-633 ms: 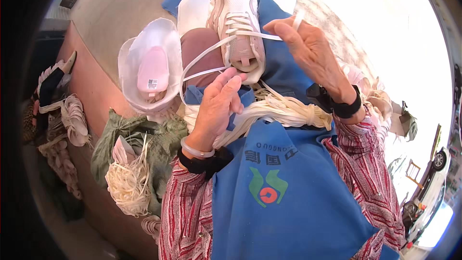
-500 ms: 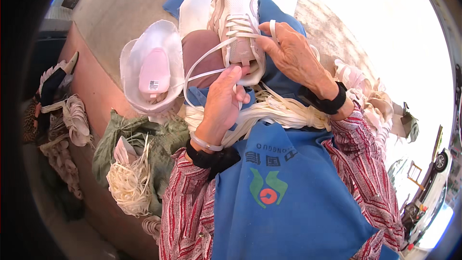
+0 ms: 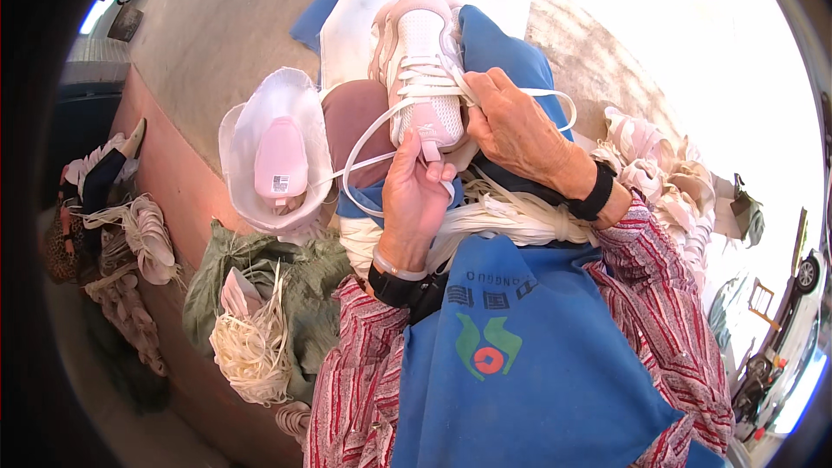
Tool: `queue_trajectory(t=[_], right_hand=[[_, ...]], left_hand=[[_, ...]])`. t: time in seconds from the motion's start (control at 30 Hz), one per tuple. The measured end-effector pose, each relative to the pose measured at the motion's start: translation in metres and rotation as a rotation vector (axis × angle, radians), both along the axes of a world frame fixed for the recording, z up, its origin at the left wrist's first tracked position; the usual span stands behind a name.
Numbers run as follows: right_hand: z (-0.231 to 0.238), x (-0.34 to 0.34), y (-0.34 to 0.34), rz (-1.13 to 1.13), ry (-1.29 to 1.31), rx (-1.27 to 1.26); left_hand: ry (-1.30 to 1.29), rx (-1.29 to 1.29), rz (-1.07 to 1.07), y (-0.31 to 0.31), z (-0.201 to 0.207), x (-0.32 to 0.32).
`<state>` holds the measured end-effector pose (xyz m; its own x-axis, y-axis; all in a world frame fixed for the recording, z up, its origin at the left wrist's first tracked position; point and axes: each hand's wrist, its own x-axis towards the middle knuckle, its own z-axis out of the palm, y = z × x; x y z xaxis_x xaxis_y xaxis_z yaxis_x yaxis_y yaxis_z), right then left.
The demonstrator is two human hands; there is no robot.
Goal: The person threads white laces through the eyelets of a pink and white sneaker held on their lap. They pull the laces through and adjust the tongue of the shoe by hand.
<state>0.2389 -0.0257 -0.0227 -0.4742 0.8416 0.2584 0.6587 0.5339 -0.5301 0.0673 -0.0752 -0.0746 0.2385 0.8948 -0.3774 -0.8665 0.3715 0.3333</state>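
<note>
Through the head camera I watch a pink-and-white sneaker with a mesh upper [image 3: 422, 43], which sits near the upper middle of my view, its toe pointing away from the wearer and its heel end toward the hands. My right hand [image 3: 520, 134] is nearly closed at the sneaker's right-hand eyelets, thumb and fingers pinching a flat white lace [image 3: 548, 93], part of which loops out to the right over blue cloth [image 3: 507, 54]. My left hand [image 3: 414, 199] is half curled, palm up, at the pink padded tongue [image 3: 425, 126], its thumb against the edge; lace passes by its fingers, but I cannot tell whether they grip it or the tongue. Another length of lace bows out to the left across a mauve, rounded surface [image 3: 354, 126]. Just left of that stands an open white oval shell [image 3: 290, 87], a smooth pink pad [image 3: 281, 156] inside it. Below the hands, a thick bundle of cream laces [image 3: 498, 218] lies across the lap above a blue apron [image 3: 537, 390]. At lower left I see a green woven sack [image 3: 212, 273] beside a cream tangle of laces [image 3: 253, 351].
</note>
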Motion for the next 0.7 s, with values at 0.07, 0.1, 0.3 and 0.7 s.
queue_trajectory(t=[0.07, 0.1, 0.3, 0.7], right_hand=[[-0.004, 0.003, -0.002, 0.045, -0.24, 0.229], [-0.002, 0.003, -0.001, 0.041, -0.237, 0.228], [0.004, 0.007, 0.0, 0.057, -0.225, 0.158], [0.017, 0.019, 0.009, -0.049, 0.188, -0.197]], left_hand=[[0.019, -0.006, -0.023, 0.002, 0.007, 0.005], [0.039, -0.017, -0.033, 0.003, 0.008, 0.006], [0.151, 0.095, -0.118, 0.003, 0.009, 0.016], [0.515, -0.011, -0.386, -0.011, 0.042, -0.037]])
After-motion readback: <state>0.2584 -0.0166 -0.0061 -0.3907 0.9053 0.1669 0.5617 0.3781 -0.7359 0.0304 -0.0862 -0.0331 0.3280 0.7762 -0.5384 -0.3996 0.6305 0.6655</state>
